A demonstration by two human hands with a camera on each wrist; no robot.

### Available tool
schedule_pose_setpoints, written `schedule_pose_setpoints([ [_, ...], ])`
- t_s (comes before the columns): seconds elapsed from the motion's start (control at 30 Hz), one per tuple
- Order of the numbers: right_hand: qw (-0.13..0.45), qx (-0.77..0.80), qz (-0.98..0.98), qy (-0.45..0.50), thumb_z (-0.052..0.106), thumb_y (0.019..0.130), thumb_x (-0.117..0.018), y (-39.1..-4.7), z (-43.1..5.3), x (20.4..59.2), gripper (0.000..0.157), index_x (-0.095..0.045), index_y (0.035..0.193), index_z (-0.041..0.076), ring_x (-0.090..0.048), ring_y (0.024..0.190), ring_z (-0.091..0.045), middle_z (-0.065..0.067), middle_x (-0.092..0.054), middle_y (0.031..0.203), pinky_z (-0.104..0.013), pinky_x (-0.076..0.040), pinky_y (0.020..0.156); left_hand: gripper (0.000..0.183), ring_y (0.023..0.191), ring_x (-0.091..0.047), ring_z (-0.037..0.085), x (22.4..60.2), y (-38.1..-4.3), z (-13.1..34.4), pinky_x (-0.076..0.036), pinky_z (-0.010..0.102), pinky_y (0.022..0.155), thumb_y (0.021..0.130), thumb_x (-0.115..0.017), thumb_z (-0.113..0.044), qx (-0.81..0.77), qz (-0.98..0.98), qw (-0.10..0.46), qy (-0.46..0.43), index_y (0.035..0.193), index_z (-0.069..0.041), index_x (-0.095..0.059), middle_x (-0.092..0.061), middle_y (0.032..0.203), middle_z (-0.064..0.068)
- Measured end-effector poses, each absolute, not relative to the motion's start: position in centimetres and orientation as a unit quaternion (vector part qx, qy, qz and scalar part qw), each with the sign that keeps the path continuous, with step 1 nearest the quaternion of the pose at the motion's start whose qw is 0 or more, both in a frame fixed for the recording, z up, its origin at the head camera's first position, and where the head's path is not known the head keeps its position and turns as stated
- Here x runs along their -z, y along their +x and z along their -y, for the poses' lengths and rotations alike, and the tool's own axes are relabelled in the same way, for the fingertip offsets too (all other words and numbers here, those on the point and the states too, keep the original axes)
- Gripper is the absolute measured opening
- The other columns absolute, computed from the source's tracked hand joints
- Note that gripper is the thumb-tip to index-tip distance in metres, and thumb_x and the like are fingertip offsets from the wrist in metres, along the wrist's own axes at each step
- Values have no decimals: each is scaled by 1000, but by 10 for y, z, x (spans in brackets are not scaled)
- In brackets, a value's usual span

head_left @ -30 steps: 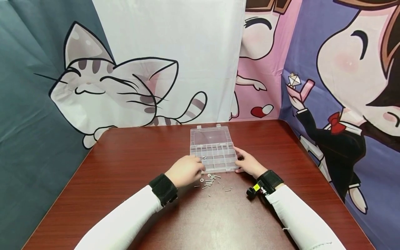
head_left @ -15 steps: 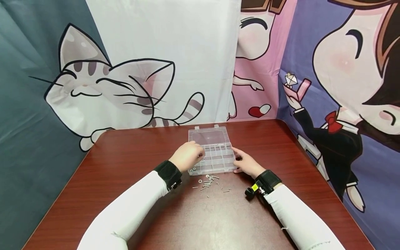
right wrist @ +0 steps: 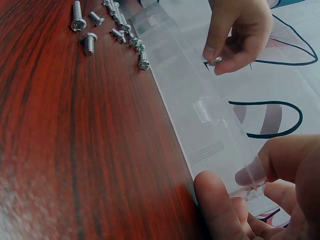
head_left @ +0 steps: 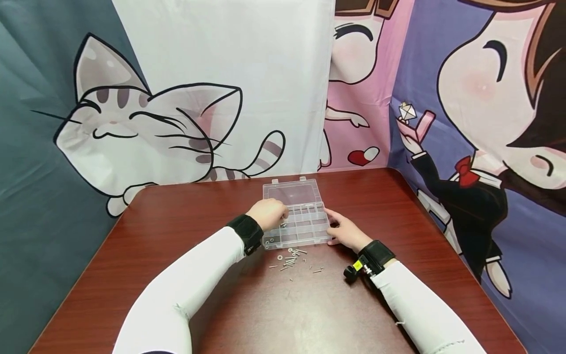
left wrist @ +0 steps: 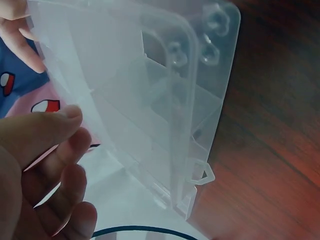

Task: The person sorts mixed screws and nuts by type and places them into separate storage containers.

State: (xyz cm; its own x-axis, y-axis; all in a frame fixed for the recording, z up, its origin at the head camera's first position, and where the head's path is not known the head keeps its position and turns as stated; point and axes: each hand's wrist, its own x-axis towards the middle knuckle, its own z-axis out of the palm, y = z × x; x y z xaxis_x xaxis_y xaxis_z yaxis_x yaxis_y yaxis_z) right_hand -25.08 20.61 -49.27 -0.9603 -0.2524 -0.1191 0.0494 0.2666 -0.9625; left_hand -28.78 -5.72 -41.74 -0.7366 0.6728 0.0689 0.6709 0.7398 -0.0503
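Note:
A clear plastic compartment box [head_left: 311, 229] lies with its lid [head_left: 292, 192] folded back. Over its left compartments is my left hand [head_left: 268, 215], pinching a small shiny metal piece [right wrist: 216, 61] between thumb and forefinger; its exact kind I cannot tell. Nuts [left wrist: 208, 51] sit in the front-left compartment. At the box's right end, my right hand [head_left: 347, 232] steadies it, with thumb and fingers gripping the corner [right wrist: 250, 175]. In front of the box is a loose pile of screws [head_left: 290, 260] with a flat washer [head_left: 280, 257] beside it.
The brown wooden table [head_left: 212, 300] carries everything. A few short screws [head_left: 317, 271] lie apart from the pile, to the right. A cartoon-printed curtain [head_left: 283, 98] hangs behind the table's far edge.
My left hand has moved forward from the box's front-left corner to over its left compartments, uncovering the nuts there. My right hand keeps its grip on the right end.

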Motion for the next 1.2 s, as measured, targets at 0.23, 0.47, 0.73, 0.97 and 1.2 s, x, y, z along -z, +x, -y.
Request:
schedule_pose_setpoints([
  [0.23,125,599,-787,-71,-7,86,-53,-251,-203,490,77,-29,156,12,-58,81,-24,-26,-42,124,-36,-58,64,12,68,-59,11,421,-290,58,-51,32,65,86,-72,-10,-28,929,21,-368,79,-19,-69,-65,75,-7],
  [0.47,122,599,-788,-72,-8,85,-53,-252,-200,492,77,-30,156,12,-59,83,-24,-26,-43,123,-35,-58,64,16,66,-56,11,424,-289,58,-50,32,64,86,-70,-7,-34,927,28,-372,76,-20,-68,-63,74,-8],
  [0.73,124,604,-784,-75,-8,85,-53,-253,-200,496,77,-29,156,11,-59,83,-24,-26,-43,123,-36,-58,64,7,70,-61,12,428,-288,60,-53,35,68,85,-74,-13,-34,931,16,-362,84,-19,-73,-68,80,-7],
  [0.97,124,602,-786,-65,-7,86,-53,-252,-202,496,77,-30,156,14,-58,85,-26,-25,-42,124,-35,-58,65,8,78,-64,11,429,-280,65,-54,34,71,93,-65,-20,-23,930,22,-367,95,-19,-73,-69,91,-6],
  [1.2,125,600,-787,-67,-8,85,-52,-251,-205,492,77,-27,156,10,-58,84,-24,-27,-42,125,-36,-58,65,32,99,-66,16,425,-267,69,-53,37,85,94,-65,-37,-20,929,43,-368,120,-18,-68,-67,115,0],
])
